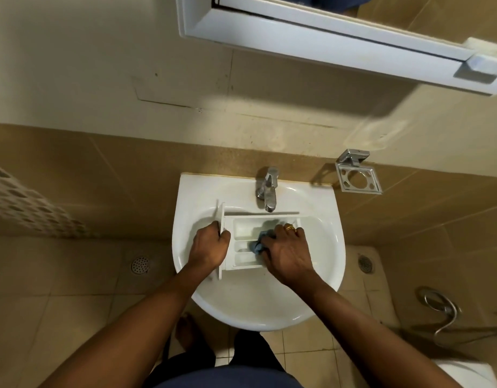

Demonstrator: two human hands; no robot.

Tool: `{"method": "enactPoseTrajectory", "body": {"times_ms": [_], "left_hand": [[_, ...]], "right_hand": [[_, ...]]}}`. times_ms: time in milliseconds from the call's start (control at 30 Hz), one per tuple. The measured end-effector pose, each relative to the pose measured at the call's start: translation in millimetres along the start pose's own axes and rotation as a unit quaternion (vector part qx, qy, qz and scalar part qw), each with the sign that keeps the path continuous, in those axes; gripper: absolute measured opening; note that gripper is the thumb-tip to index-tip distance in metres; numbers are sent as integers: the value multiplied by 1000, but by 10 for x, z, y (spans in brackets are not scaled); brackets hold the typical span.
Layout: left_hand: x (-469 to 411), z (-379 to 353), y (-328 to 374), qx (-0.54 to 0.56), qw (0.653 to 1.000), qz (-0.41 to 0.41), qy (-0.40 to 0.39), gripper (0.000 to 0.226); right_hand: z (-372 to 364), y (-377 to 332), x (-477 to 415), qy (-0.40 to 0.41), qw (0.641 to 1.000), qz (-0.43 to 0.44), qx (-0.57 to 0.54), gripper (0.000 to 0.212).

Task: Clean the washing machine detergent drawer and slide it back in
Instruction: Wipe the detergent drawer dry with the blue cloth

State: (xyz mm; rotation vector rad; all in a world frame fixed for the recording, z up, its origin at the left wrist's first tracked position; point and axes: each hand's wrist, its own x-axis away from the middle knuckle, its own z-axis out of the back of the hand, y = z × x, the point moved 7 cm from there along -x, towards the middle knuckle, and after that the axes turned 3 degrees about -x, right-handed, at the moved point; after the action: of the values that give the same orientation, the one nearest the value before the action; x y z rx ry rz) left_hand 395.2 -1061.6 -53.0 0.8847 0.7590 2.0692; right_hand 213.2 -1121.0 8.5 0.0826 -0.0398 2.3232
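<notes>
The white detergent drawer (pixel 245 229) lies across the bowl of a white sink (pixel 250 301), its front panel to the left and its compartments facing up. My left hand (pixel 209 246) grips that front panel. My right hand (pixel 287 252) presses a blue cloth (pixel 258 243) into the middle compartments; most of the cloth is hidden under my fingers. A gold ring shows on that hand.
A chrome tap (pixel 267 189) stands at the back of the sink, its spout just above the drawer. A metal holder (pixel 357 177) is fixed to the wall at right. A mirror cabinet (pixel 339 40) hangs overhead. A perforated white basket (pixel 26 205) is at left, floor drains on both sides.
</notes>
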Motion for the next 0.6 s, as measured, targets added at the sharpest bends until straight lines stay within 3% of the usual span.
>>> {"method": "enactPoseTrajectory", "body": {"times_ms": [100,267,467,600], "left_hand": [[1,7,21,-9,1000,3,4,23],[0,75,20,-14,1000,12,14,25],[31,72,-21,-12,1000,10,4,23],[15,94,-49,9,1000,22,15,24]], "right_hand": [[26,-45,-5,0,999,-24,-27,40],[-61,-638,-95,-5,994,50,-100,8],[54,-254,-159,41,987,-65,-138,13],[24,-358,-138,56,975,0,-215,16]]}}
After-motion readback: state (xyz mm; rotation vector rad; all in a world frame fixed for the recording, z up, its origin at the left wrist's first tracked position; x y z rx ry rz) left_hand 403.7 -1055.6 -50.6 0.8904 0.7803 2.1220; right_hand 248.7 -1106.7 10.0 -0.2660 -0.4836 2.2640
